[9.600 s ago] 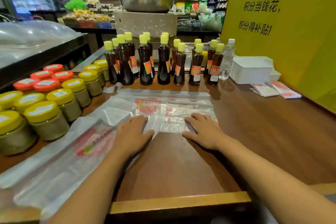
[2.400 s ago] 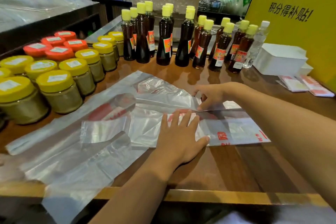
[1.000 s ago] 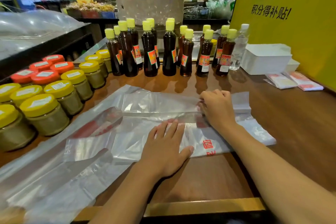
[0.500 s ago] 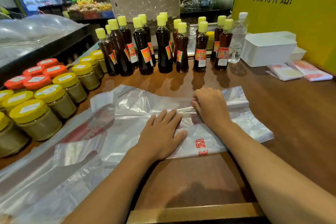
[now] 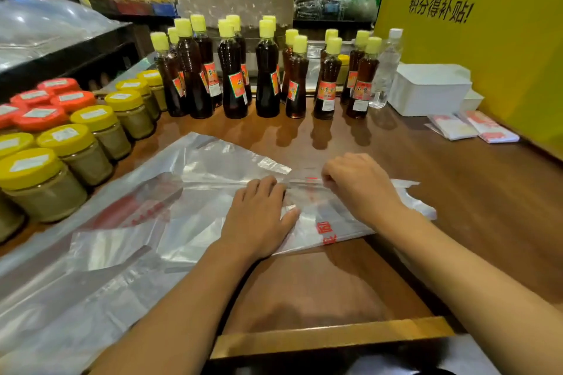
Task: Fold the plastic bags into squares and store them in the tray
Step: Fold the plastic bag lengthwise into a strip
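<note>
A clear plastic bag with red print [image 5: 332, 222] lies partly folded on the wooden counter [image 5: 457, 207]. My left hand [image 5: 259, 219] presses flat on it near the fold line. My right hand [image 5: 359, 186], just to the right, has its fingers curled and pinches the bag's folded far edge. More clear plastic bags [image 5: 91, 268] spread out to the left, reaching the counter's front edge. A white tray [image 5: 429, 94] stands at the back right by the yellow wall. Two folded bag squares [image 5: 472, 129] lie in front of the tray.
A row of dark sauce bottles [image 5: 265, 76] with yellow caps stands across the back. Jars with yellow and red lids [image 5: 76, 146] crowd the left side. A clear water bottle [image 5: 387, 70] stands beside the tray. A yellow sign wall [image 5: 487, 39] bounds the right.
My right hand has drawn the bag's far edge toward me and to the left along the fold. My left hand stays pressed flat on the bag.
</note>
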A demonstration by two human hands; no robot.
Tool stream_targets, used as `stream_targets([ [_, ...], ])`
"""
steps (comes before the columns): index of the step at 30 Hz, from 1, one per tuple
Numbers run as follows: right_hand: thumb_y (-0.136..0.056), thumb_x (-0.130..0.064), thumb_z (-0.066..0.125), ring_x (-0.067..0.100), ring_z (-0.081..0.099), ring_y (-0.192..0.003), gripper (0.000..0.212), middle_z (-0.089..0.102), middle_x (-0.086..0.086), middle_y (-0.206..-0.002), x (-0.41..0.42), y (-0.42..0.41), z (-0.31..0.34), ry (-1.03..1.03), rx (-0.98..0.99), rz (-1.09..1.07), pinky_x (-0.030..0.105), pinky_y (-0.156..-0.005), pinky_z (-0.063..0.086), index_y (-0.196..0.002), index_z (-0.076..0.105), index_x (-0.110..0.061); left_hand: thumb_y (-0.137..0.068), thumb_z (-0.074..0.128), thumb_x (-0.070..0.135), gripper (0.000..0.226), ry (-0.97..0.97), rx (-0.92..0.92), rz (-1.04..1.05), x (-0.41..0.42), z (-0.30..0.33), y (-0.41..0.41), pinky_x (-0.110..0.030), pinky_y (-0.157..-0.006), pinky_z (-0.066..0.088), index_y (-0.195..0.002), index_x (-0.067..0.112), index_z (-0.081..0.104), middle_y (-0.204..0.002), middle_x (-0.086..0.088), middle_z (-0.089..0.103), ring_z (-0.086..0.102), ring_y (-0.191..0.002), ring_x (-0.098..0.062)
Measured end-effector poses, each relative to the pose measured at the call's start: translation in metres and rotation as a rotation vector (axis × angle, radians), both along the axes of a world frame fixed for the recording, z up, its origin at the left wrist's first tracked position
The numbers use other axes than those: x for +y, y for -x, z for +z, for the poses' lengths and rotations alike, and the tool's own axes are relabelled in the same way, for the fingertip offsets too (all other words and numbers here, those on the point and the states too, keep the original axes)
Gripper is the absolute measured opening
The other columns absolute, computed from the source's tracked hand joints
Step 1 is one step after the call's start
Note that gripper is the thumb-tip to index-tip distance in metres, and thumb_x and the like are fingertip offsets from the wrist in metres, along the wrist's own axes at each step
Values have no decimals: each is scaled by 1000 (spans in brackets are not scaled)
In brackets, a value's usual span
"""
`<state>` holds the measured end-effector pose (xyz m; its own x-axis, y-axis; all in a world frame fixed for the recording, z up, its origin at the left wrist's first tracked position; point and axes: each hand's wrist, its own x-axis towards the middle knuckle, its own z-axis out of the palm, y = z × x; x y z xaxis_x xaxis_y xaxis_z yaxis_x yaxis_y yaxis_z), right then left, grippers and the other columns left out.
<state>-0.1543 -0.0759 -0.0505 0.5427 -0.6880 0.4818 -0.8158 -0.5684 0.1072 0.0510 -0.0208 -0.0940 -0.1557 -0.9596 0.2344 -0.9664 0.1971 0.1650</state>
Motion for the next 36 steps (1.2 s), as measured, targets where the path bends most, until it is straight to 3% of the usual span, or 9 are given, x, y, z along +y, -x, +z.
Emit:
stream_targets([
  [5,-82,-6,74,28,52,-70,16,55,5,-82,4,19,-30,-67,-70,-21,37,-57,41,-80,60,-14,-101,34,50,43,-18,14,9,1,2,0,-37,-105,35,-131,23,49,-140,3,42,39,-126,-21],
  [9,-90,-12,68,25,51,-82,5,56,4,-91,-2,23,-33,-153,-151,-5,39,-68,44,-87,64,-13,-102,38,47,43,-40,33,-29,4,3,-8,-37,-111,34,-134,21,48,-145,3,43,39,-133,-20],
  [13,-94,-19,63,21,49,-87,6,59,2,-97,-3,28,-35,-187,-158,0,37,-77,44,-91,66,-15,-104,33,50,48,-106,-130,-6,20,19,-5,-40,-118,29,-145,27,39,-155,3,39,34,-142,-21],
  [17,-94,-21,61,18,50,-87,7,62,0,-98,-1,27,-34,-231,-195,8,29,-75,41,-92,66,-17,-101,48,42,40,104,-102,-112,44,51,23,-36,-93,49,-138,28,53,-132,3,65,60,-114,-20],
  [20,-93,-25,60,20,55,-92,12,65,1,-102,0,25,-34,-228,-212,-19,35,-81,48,-101,67,-18,-97,57,39,41,362,-14,-172,37,58,38,-36,-84,53,-135,23,58,-114,0,72,65,-98,-22],
  [24,-95,-28,56,21,57,-96,26,67,3,-107,2,26,-34,-212,-220,-19,34,-81,45,-114,70,-19,-104,32,56,68,-3,-108,-57,-2,62,41,-41,-110,37,-160,19,17,-153,-5,46,44,-138,-26],
  [28,-96,-36,50,18,53,-86,31,65,1,-95,2,27,-35,-212,-199,-11,33,-74,43,-97,76,-19,-101,22,66,72,-296,-195,-39,-9,29,25,-46,-121,22,-161,28,10,-169,1,10,19,-153,-26],
  [31,-95,-40,54,17,50,-92,28,62,-2,-99,1,28,-35,-186,-171,2,36,-81,41,-93,74,-20,-100,16,69,71,-322,-158,-10,-1,13,12,-45,-125,2,-161,36,0,-169,6,-10,-7,-156,-24],
  [36,-97,-52,42,13,49,-105,38,60,-9,-113,4,31,-34,-263,-172,40,37,-96,37,-95,68,-24,-100,14,67,67,-310,-142,-16,-13,12,-2,-46,-125,-6,-160,40,0,-169,6,-13,-14,-155,-23],
])
